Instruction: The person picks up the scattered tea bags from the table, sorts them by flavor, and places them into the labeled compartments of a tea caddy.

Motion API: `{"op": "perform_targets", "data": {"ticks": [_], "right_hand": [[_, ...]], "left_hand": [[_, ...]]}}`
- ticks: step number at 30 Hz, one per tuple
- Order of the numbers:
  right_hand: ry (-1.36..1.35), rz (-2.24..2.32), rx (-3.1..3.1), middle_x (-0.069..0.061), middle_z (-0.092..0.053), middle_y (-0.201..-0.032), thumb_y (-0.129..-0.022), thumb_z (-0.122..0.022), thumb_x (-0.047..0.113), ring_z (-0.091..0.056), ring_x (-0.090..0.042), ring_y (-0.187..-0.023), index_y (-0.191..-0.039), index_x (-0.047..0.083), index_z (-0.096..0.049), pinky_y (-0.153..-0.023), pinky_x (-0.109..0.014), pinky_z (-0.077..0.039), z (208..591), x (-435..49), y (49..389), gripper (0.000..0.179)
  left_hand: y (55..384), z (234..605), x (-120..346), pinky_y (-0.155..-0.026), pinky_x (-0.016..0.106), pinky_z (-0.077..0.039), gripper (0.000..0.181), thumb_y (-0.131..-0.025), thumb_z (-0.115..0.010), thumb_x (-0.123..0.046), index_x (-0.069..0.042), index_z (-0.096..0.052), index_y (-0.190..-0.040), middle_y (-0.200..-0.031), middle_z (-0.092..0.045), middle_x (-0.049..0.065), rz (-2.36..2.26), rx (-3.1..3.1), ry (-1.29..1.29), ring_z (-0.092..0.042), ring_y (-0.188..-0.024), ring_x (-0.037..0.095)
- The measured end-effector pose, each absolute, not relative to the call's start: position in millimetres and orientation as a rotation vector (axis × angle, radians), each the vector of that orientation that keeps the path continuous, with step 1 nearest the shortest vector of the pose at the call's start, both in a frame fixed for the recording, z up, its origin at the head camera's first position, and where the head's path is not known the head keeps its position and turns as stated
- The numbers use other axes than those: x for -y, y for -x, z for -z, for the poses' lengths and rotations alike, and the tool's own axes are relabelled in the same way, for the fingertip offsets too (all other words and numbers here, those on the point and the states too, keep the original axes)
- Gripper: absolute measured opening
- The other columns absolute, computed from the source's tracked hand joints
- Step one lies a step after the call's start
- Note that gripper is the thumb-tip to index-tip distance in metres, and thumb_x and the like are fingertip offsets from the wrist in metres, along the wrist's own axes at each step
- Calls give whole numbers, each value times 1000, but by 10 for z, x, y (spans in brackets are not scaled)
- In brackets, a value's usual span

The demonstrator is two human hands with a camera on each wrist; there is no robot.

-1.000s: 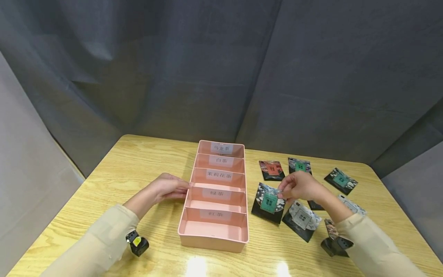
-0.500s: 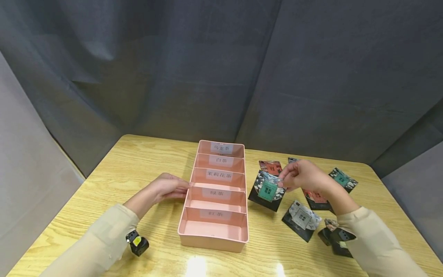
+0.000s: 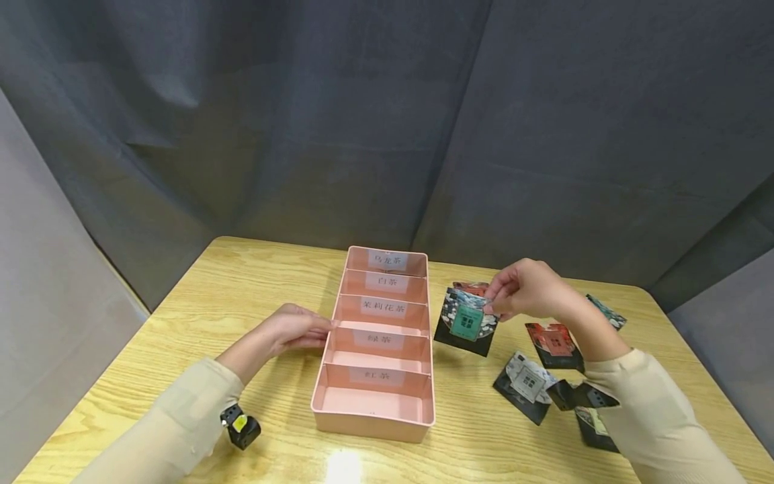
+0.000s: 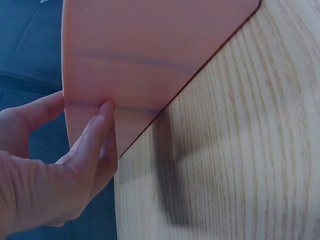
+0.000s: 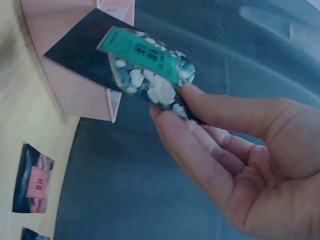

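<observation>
A pink divided box [image 3: 370, 427] with several compartments, each with a white Chinese label, lies lengthwise mid-table. My left hand [image 3: 296, 328] pinches its left side wall, one fingertip over the rim and other fingers against the outer face, as the left wrist view shows on the pink wall [image 4: 140, 35]. Right of the box, my right hand [image 3: 532, 294] holds up a black tea sachet [image 3: 466, 324] with a green label and white flower print. Thumb and fingers pinch the sachet by one corner; it hangs tilted, its label facing up, overlapping a red-labelled sachet [image 3: 474, 288] behind.
More sachets lie at the right: another red-labelled one [image 3: 556, 344], a grey-white one [image 3: 525, 386], one partly under the right sleeve [image 3: 595, 431] and one behind the forearm [image 3: 609, 312]. A dark curtain [image 3: 387, 134] hangs behind the wooden table [image 3: 242, 275].
My right hand has lifted the green-labelled sachet up and away from me, uncovering the red-labelled sachet below the wrist. My left hand and the box have stayed in place.
</observation>
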State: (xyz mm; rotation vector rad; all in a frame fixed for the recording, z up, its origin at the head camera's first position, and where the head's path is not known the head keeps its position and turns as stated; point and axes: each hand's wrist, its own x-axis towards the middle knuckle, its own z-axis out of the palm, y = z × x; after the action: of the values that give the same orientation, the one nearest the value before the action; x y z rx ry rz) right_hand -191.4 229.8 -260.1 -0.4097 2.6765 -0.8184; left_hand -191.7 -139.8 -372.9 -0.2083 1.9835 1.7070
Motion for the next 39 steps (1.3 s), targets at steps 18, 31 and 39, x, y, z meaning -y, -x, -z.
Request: {"op": "perform_targets", "data": {"ticks": [18, 31, 39], "right_hand": [[468, 644, -2800, 0, -74, -72, -80, -77, 16, -66, -10, -61, -84, 7, -72, -58, -26, -55, 2313, -2164, 1961, 11], [523, 633, -2839, 0, -74, -73, -82, -76, 15, -69, -9, -62, -83, 8, -73, -68, -29, -60, 2272, -2002, 2005, 8], [576, 628, -2851, -3, -73, -73, -80, -78, 15, -64, -8, -60, -82, 7, -73, -59, -24, -56, 2237, -1842, 2035, 10]], "left_hand": [[1917, 3739, 1406, -87, 31, -61, 34, -89, -66, -10, 14, -61, -113, -96, -75, 13, -1712, -1980, 218, -71, -81, 10], [1908, 3741, 1398, -86, 30, -61, 34, -89, -65, -9, 14, -60, -114, -101, -74, 16, -1712, -1980, 230, -70, -80, 11], [1920, 3737, 1420, -83, 29, -62, 34, -89, -65, -8, 15, -60, -114, -104, -73, 19, -1726, -1976, 226, -72, -83, 13]]}}
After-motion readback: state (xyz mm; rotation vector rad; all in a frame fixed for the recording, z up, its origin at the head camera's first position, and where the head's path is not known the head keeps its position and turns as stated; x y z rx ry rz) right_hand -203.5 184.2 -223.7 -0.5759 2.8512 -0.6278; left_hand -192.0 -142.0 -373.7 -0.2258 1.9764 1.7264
